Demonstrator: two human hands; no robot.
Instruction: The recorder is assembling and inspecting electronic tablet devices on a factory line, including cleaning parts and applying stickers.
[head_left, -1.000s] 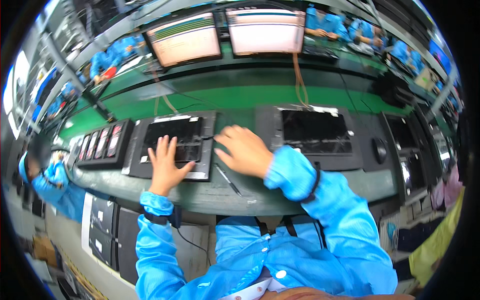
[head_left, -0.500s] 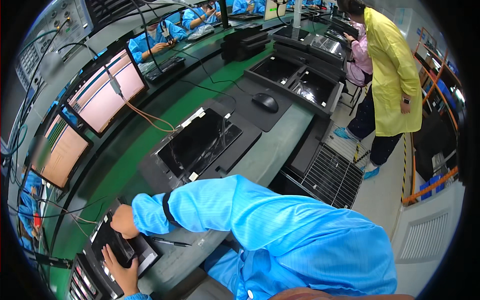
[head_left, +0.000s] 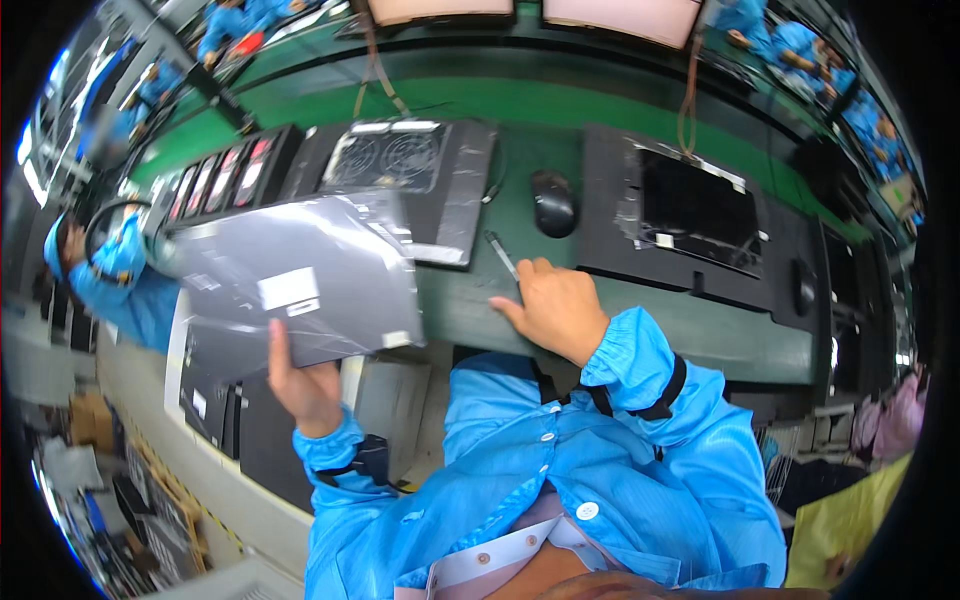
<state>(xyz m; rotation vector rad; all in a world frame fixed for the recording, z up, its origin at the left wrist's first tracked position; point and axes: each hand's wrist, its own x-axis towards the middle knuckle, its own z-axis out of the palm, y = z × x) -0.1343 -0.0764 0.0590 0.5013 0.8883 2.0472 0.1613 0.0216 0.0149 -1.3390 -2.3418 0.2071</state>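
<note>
A flat grey display panel [head_left: 360,290] with a white label on its back is raised and tilted in front of the bench's left part, a clear film loose along its lower edge. My left hand [head_left: 305,390] grips its near edge, one finger lying against the back. On the green bench [head_left: 470,315], my right hand [head_left: 560,310] rests near the front edge, thumb apart and fingers bent. A pen [head_left: 502,252] lies by it, its near end hidden at the fingers. Beyond the panel sits a black fixture [head_left: 465,200] with two fan-like rings under clear film.
A black mouse [head_left: 554,203] lies past my right hand. Right of it, a dark screen [head_left: 700,205] lies on a black tray [head_left: 615,200]. A rack of reddish slots [head_left: 225,180] stands at the left. A co-worker in blue [head_left: 115,270] is at far left.
My view has swung left over the bench. The panel is now up in my left hand; both hands were on a dark panel at the fixture. My right hand has moved to the pen.
</note>
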